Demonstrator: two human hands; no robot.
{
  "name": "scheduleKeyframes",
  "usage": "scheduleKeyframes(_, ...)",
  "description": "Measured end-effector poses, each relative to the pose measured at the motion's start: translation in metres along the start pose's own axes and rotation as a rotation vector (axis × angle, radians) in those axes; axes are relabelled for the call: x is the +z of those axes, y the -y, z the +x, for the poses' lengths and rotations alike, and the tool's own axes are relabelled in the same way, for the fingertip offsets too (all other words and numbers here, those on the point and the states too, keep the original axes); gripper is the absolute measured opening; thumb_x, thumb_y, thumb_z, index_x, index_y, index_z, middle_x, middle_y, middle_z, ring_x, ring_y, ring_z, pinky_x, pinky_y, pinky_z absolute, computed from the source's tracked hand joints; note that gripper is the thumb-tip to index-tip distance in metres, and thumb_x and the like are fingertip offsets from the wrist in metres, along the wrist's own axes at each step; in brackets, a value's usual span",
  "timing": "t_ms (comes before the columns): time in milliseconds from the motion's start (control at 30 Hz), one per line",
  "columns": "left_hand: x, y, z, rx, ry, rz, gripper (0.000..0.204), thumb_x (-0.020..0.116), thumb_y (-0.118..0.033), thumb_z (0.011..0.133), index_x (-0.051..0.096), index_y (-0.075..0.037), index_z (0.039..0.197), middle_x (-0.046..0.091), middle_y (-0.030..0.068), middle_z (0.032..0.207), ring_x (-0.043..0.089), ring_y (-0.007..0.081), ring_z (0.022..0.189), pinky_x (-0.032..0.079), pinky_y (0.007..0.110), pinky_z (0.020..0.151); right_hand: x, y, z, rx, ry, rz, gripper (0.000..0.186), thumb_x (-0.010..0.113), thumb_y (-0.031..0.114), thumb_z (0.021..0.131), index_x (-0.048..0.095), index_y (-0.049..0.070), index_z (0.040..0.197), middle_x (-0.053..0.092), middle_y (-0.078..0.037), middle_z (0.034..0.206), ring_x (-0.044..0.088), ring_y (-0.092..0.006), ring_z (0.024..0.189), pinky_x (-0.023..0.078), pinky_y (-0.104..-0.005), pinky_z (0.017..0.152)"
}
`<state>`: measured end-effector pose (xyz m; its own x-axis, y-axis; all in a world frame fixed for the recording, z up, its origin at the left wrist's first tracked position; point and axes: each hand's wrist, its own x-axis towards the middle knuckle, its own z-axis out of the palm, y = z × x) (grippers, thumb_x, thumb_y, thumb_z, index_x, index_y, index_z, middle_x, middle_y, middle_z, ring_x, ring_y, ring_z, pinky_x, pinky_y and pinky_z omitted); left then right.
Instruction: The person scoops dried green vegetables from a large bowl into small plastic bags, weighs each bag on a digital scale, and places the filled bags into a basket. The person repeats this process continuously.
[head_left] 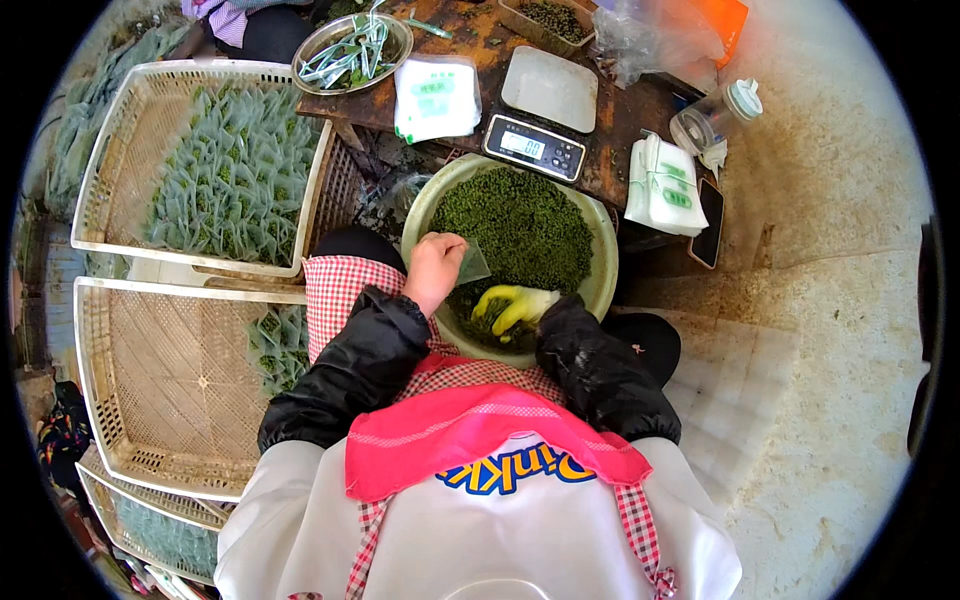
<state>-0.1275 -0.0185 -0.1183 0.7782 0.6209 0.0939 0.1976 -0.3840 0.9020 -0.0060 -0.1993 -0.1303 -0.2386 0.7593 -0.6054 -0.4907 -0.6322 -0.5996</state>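
Observation:
My bare left hand is pinched on a small clear plastic bag, held over the left side of a wide pale basin. Small green peppercorns fill the basin, which sits at my lap. Inside it, near the front, my right hand wears a yellow glove with a whitish cuff. Its fingers curl round some of the peppercorns, and its fingertips are partly buried among them. The bag hangs just left of the glove, apart from it.
Beyond the basin, a digital scale stands on a worn wooden table with stacked printed bags and a metal bowl. A plastic crate of filled bags is at left; a second crate holds fewer. A phone lies right.

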Motion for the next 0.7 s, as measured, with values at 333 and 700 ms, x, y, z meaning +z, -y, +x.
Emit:
scheduleKeyframes(333, 0.017, -0.019, -0.011, 0.014, 0.047, 0.03, 0.016, 0.057, -0.006, 0.086, 0.066, 0.004, 0.096, 0.06, 0.0236, 0.087, 0.058, 0.0402, 0.085, 0.047, 0.044, 0.078, 0.066, 0.071, -0.038, -0.914, -0.252, 0.398, 0.045, 0.063, -0.011, 0.077, 0.054, 0.008, 0.118, 0.058, -0.013, 0.123, 0.06, -0.028, 0.108, 0.049, -0.0428, 0.095)
scheduleKeyframes(700, 0.028, -0.001, -0.022, -0.068, 0.046, -0.194, 0.025, 0.052, -0.001, 0.088, 0.06, 0.007, 0.11, 0.056, 0.0246, 0.095, 0.056, 0.0412, 0.088, 0.045, 0.045, 0.079, 0.08, 0.078, -0.022, -1.152, -0.397, 0.04, 0.043, 0.054, 0.038, 0.097, 0.056, 0.0, 0.118, 0.06, -0.013, 0.121, 0.055, -0.0231, 0.114, 0.038, -0.0367, 0.103)
